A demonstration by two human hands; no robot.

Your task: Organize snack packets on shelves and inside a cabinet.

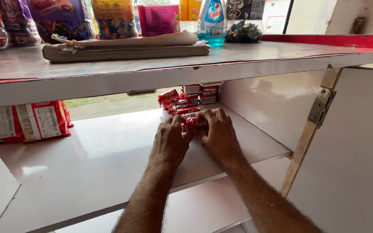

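1. A small red snack packet (pixel 195 124) sits on the white shelf (pixel 109 151) inside the cabinet, pinched between both hands.
2. The left hand (pixel 170 142) lies knuckles up, fingers curled onto the packet's left end; its forearm runs down to the bottom edge.
3. The right hand (pixel 218 134) mirrors it, fingers bent over the packet's right end, both hands touching.
4. Just behind the hands, more red packets (pixel 175 103) trail toward a stack of small boxes (pixel 200 93) at the back.
5. Well apart, at the shelf's left, red rusk bags (pixel 26 121) lie flat.
6. On the counter above rest folded papers (pixel 126 47), jars of sweets (pixel 61 19) and a blue bottle (pixel 212 21).
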